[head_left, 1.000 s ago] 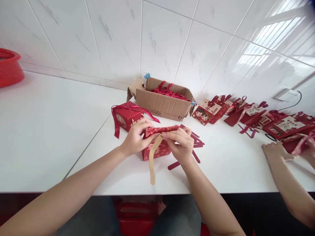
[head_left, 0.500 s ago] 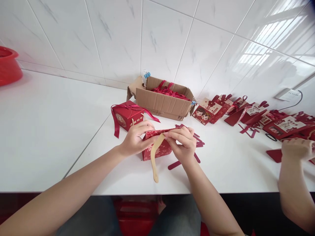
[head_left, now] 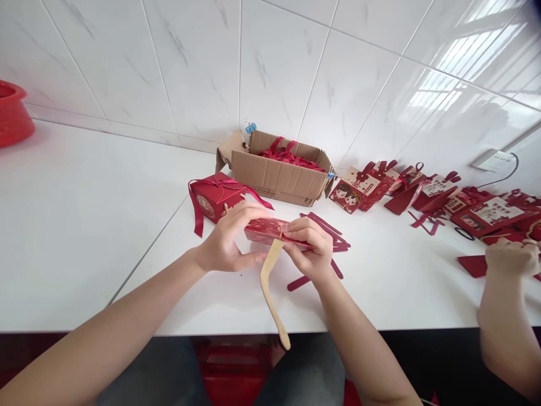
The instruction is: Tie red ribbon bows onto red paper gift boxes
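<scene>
My right hand (head_left: 310, 245) pinched the patterned red box (head_left: 262, 229) over the table (head_left: 203, 310); my left hand (head_left: 226, 242) was open at its left end. Strap (head_left: 267, 276): upper end at box, lower end unfastened.

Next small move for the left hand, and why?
Probably close the left hand on the patterned box to steady it: its thumb looks clear of the box, while the right hand pinches the edge beside the beige strip, whose long end hangs loose.
</scene>
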### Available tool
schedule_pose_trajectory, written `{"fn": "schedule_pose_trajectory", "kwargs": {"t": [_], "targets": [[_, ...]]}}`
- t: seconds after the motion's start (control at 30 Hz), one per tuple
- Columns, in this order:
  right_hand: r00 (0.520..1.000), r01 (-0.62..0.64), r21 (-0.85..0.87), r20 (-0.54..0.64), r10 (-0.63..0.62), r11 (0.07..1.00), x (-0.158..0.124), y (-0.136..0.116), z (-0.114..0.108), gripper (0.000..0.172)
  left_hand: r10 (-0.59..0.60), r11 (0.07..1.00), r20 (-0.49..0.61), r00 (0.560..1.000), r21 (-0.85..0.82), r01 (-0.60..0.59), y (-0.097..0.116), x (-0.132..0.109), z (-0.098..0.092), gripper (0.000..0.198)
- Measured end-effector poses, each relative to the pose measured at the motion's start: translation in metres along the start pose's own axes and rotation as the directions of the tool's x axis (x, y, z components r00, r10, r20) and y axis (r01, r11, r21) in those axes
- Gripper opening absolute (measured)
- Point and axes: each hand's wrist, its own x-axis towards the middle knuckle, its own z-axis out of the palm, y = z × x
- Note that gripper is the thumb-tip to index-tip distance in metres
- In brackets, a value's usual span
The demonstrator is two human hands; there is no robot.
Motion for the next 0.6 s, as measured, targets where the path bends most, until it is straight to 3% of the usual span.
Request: {"fn": "schedule_pose_trajectory", "kwargs": {"t": [0.07,0.17,0.2,0.3,0.33,0.43,0.47,0.6], "targets": [[0.999,0.038,-0.051,0.008,-0.037,0.998,-0.001,0.002,0.001,0.007,0.057,0.998,-0.026,0.998,0.027,-0.056,0.004,0.002,-0.002,0.044],[0.994,0.103,-0.143,0.055,-0.096,0.984,-0.003,0.004,0.004,0.006,0.067,0.997,-0.086,0.994,0.046,-0.064,0.006,0.002,-0.002,0.025],[0.991,0.123,-0.165,0.074,-0.112,0.978,-0.004,0.005,0.005,0.005,0.021,0.999,-0.119,0.993,0.036,-0.017,0.006,0.001,-0.001,0.028],[0.982,0.171,-0.201,0.119,-0.149,0.965,-0.006,0.005,0.008,0.007,-0.143,0.989,-0.180,0.973,-0.065,0.133,0.005,-0.001,0.002,0.066],[0.980,0.178,-0.205,0.130,-0.153,0.962,-0.006,0.005,0.009,0.007,-0.166,0.984,-0.161,0.973,-0.086,0.154,0.005,-0.001,0.002,0.066],[0.974,0.194,-0.196,0.158,-0.164,0.961,-0.008,0.005,0.009,0.007,-0.182,0.978,-0.011,0.983,-0.101,0.180,0.004,0.002,-0.004,0.023],[0.973,0.194,-0.192,0.163,-0.164,0.962,-0.008,0.005,0.009,0.007,-0.198,0.970,0.056,0.979,-0.135,0.204,0.004,0.003,-0.007,0.018],[0.978,0.172,-0.188,0.152,-0.145,0.967,-0.007,0.005,0.008,0.006,-0.292,0.864,0.273,0.917,-0.334,0.375,0.002,0.004,-0.014,0.029]]}}
